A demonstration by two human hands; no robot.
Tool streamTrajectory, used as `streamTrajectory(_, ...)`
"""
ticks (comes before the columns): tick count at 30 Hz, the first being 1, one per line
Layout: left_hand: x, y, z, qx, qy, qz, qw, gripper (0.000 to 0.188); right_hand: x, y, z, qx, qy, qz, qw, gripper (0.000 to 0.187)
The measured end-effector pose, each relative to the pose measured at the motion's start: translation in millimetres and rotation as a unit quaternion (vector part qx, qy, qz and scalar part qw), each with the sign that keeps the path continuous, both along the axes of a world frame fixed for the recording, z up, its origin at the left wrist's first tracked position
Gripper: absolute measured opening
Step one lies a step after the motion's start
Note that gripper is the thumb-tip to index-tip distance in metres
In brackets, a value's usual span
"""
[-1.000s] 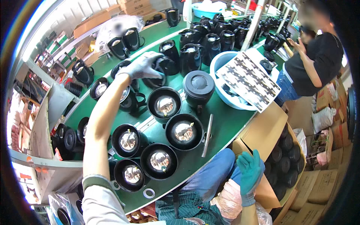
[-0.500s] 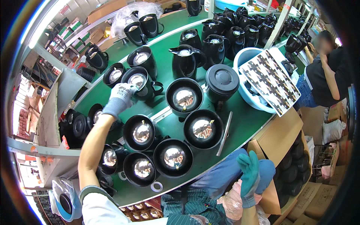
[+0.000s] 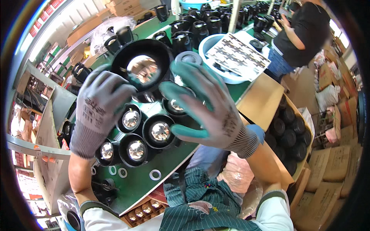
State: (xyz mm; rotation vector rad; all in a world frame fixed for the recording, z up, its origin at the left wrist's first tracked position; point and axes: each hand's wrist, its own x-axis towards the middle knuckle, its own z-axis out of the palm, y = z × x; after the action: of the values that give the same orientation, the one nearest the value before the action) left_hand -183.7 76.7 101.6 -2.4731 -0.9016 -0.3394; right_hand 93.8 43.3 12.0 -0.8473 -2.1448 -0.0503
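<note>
My left hand [image 3: 98,104], in a grey glove with green fingertips, grips the left side of a black jug [image 3: 163,63]. The jug is raised above the bench, its wide open end towards me and a mirror-like silver dome inside. My right hand [image 3: 212,111], gloved alike, is open beside the jug's right side, with fingers spread and slightly blurred. Whether it touches the jug I cannot tell. Below the hands, several more black jugs [image 3: 160,131] stand on the green bench [image 3: 142,179], silver domes facing up. Flat white rings [image 3: 150,174] lie at the near edge.
Beyond my right hand sits a light blue basin [image 3: 231,79] with a patterned sheet [image 3: 239,52] across it. A carton of black round parts [image 3: 287,134] stands at the right. More black jugs [image 3: 200,30] crowd the bench's far side. A person [image 3: 302,34] stands at far right.
My left hand has lifted a jug from the bench and brought it closer. My right hand has risen from my lap to beside it. The view has shifted.
</note>
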Motion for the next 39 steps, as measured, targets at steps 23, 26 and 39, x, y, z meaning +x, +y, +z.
streamTrajectory(23, 149.3, -87.0, -332.7, -0.824, -0.486, 0.005, 0.29, 0.056, 137.0, -260.5, -136.9, -0.172, 0.296, -0.165, 0.925, 0.043)
streamTrajectory(26, 138.0, -88.9, -331.0, -0.798, -0.519, 0.04, 0.302, 0.056, 141.6, -249.7, -142.0, -0.17, 0.305, -0.084, 0.933, 0.051)
streamTrajectory(39, 165.7, -84.5, -335.2, -0.771, -0.578, 0.032, 0.265, 0.059, 345.1, -61.1, -355.4, -0.638, -0.053, -0.472, 0.606, 0.156)
